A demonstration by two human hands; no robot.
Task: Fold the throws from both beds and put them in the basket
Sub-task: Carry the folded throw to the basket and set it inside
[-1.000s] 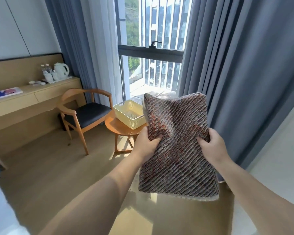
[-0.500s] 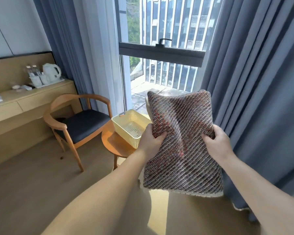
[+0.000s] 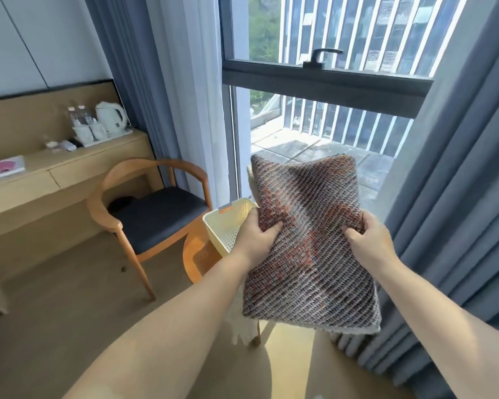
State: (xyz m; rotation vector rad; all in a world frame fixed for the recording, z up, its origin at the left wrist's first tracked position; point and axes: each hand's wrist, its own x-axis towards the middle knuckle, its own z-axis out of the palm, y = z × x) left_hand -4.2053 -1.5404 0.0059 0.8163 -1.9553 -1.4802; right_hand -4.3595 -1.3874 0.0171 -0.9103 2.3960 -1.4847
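A folded throw (image 3: 308,249), knitted in brown, grey and orange with a pale fringe along its lower edge, hangs upright in front of me. My left hand (image 3: 255,239) grips its left edge and my right hand (image 3: 368,240) grips its right edge, both at mid-height. A cream perforated basket (image 3: 224,226) stands on a small round wooden table (image 3: 198,260) just behind and left of the throw. The throw and my left hand hide the basket's right side.
A wooden armchair (image 3: 153,211) with a dark seat stands left of the small table. A long wooden desk (image 3: 61,171) along the left wall carries a kettle, cups and bottles. Grey curtains (image 3: 458,197) hang at right, a tall window behind.
I have come closer to the basket and table, which now sit nearer and partly behind the throw. Both hands keep the same grip on the throw.
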